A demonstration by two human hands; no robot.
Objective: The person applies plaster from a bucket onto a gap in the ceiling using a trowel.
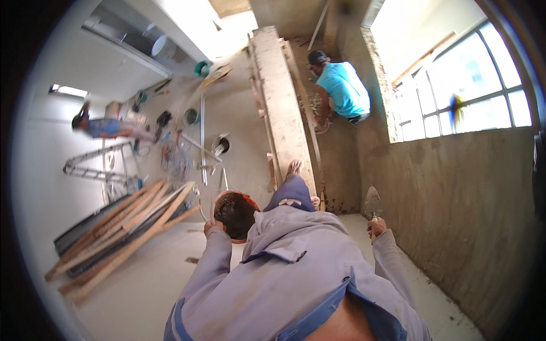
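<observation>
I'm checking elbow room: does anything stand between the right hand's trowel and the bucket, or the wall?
Between trowel and bucket, as seen from above, lie the person's trousers and shirt front. Nothing visible stands between the trowel and the wall on the right.

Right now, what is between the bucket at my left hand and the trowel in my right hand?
In the head view, your grey shirt and dark trousers lie between bucket and trowel, with a strip of pale floor on the trowel's side.
</observation>
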